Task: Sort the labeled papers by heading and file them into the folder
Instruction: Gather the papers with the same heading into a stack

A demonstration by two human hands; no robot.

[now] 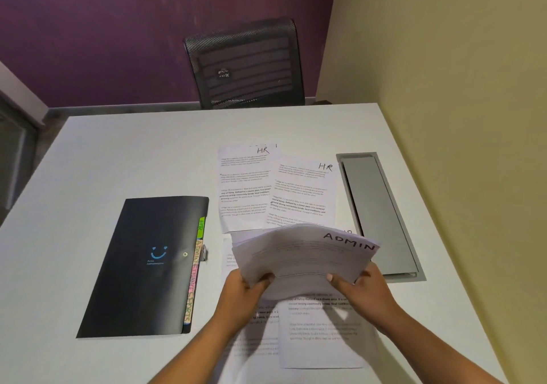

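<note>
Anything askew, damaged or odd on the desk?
Nothing spilled or damaged. The right HR sheet overlaps the left HR sheet at a slight skew. Left hand and right hand hold the ADMIN stack.

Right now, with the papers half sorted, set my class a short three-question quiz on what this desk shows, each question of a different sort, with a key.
1. True or false: the black folder lies closed on the table, left of the papers.
2. The top sheet of the stack held by the left hand and right hand is headed: A) HR B) ADMIN C) SPORTS.
3. Fill in: ___ HR sheets with readable headings lie face up beyond the stack.
Key: 1 true; 2 B; 3 two.
</note>
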